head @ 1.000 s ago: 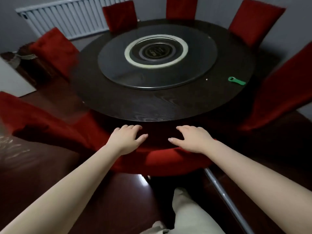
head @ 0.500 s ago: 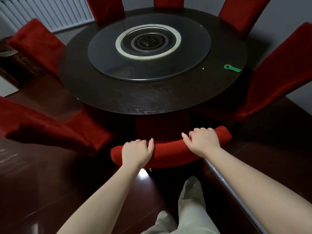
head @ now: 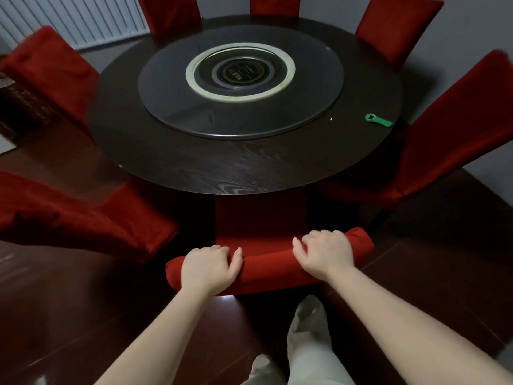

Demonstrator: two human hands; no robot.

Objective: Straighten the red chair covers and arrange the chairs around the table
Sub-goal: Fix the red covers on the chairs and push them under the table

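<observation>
Red plush cloth wraps the rounded chair back (head: pixel 266 269) at lower centre, tucked against the round dark wood-grain table (head: pixel 241 168). The left hand (head: pixel 209 269) and right hand (head: pixel 324 254) curl over its top, apparently gripping the fabric.

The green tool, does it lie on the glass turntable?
No, the green tool lies on the dark wooden table, outside the rim of the glass turntable.
</observation>
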